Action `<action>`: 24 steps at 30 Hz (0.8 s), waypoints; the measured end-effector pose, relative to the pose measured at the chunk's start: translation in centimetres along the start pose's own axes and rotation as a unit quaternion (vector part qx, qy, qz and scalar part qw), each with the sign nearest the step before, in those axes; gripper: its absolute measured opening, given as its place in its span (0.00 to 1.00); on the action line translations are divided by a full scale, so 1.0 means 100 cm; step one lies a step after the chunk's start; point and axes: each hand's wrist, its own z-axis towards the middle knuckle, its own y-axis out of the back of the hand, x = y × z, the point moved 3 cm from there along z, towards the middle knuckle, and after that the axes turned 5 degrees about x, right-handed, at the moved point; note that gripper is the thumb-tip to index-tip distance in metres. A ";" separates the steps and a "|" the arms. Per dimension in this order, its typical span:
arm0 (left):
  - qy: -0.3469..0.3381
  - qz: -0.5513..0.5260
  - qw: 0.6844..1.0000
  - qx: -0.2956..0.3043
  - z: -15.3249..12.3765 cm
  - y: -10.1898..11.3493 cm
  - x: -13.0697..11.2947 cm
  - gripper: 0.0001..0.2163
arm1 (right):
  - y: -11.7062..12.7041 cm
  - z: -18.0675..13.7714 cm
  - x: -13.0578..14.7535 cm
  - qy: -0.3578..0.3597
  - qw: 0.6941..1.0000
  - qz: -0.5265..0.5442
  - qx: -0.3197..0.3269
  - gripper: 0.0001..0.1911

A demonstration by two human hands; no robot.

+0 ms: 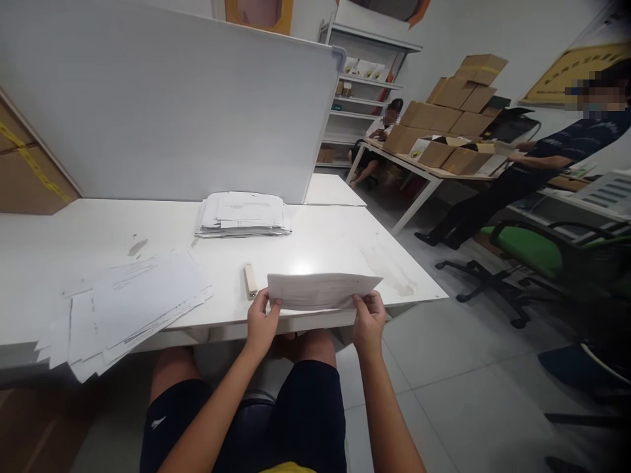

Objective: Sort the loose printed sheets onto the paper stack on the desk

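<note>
Left hand (261,322) pinches the left end of a folded sheet of paper (323,290), thumb on top; right hand (369,318) grips the right end the same way. I read this two-end grip as keeping the sheet taut and level, though that is my judgement. Sheet hovers over the near edge of the desk (345,243), above the person's knees. Long axis runs left to right across my view, flat face tilted up toward the camera, print too faint to read.

Just left of the sheet, a small pale oblong object (251,278) lies on the desk, long axis pointing away from the person; I cannot tell what it is. Farther left, a fanned pile of papers (133,302) overhangs the desk edge. A neater paper stack (242,215) sits against the white partition (167,98).

Beyond, to the right: cardboard boxes (453,112) on another table, a green chair (530,253), and two other people.
</note>
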 end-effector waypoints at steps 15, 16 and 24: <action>0.007 0.088 0.996 -0.025 -0.017 -0.001 -0.020 0.12 | -0.003 -0.007 -0.013 -0.055 0.998 0.037 -0.013 0.11; 0.003 0.093 0.995 -0.026 -0.022 0.000 -0.021 0.12 | -0.001 -0.010 -0.012 -0.057 0.998 0.036 -0.017 0.12; 0.050 0.041 0.997 -0.044 -0.070 0.027 -0.011 0.18 | 0.006 -0.035 0.010 -0.162 0.976 -0.071 0.125 0.17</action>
